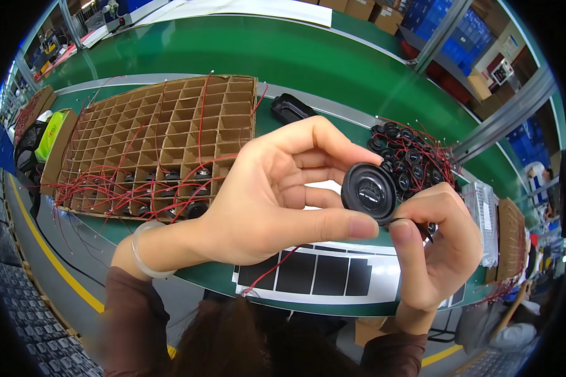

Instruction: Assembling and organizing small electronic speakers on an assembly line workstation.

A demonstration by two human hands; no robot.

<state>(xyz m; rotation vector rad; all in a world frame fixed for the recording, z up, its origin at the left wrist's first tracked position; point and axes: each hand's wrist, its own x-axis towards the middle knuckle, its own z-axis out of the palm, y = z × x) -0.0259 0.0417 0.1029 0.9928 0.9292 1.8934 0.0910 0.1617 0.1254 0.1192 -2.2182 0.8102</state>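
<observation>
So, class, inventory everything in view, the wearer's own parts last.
round speaker: one, black, centre
thin piece: one, black, centre
small speakers: many, black, red-wired, piled right
large divided cardboard tray: one, brown, left
oblong case: one, black, upper centre
printed sheets: uncounted, white-and-black, lower centre
plastic trays: count unclear, transparent, right
bench: one, green, centre
cardboard boxes: several, brown, top
bracelet: one, translucent, left wrist
left hand: one, bare, holding speaker
right hand: one, bare, pinching thin piece
</observation>
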